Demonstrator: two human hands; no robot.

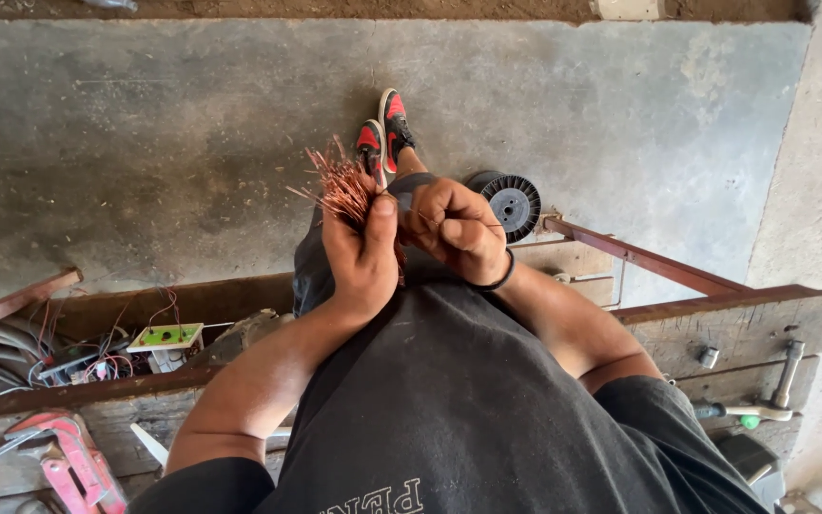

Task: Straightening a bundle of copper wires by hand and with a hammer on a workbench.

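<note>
Above your lap, your left hand is closed around a bundle of copper wires, and your right hand pinches thin strands near it. The loose ends fan out, so they could prick your fingers or slip free. The tabletop edge and spool stand near; the floor beyond gives room.

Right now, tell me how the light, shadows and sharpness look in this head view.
Head view: even daylight, no glare; soft shadow on the concrete floor beneath the shoes. The left hand, right hand and copper wire bundle are sharp. The wide lens bends the wooden bench at the edges.
</note>
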